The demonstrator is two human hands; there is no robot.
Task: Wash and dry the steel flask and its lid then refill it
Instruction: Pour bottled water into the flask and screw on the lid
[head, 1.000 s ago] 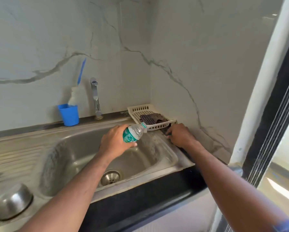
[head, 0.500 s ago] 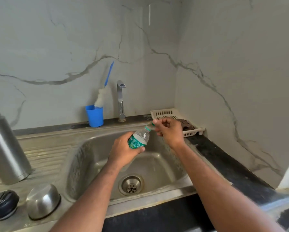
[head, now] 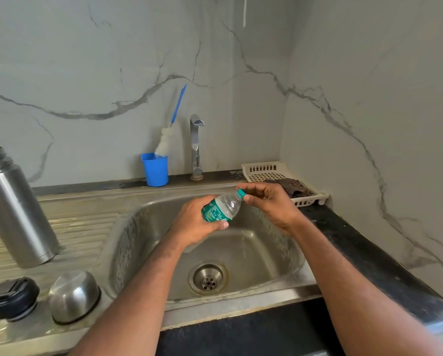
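My left hand grips a small clear plastic bottle with a green label, tilted over the steel sink basin. My right hand pinches its green cap. The tall open steel flask stands far left on the draining board, its black stopper and domed steel cup lid near it. If I squeeze while the cap loosens, water could spurt out and be wasted in the sink.

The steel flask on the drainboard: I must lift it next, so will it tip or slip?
The steel flask stands tall and narrow on a ribbed drainboard, so a sideways push would probably tip it. Its smooth polished wall may be slippery. With its mouth open, it is likely empty and light.
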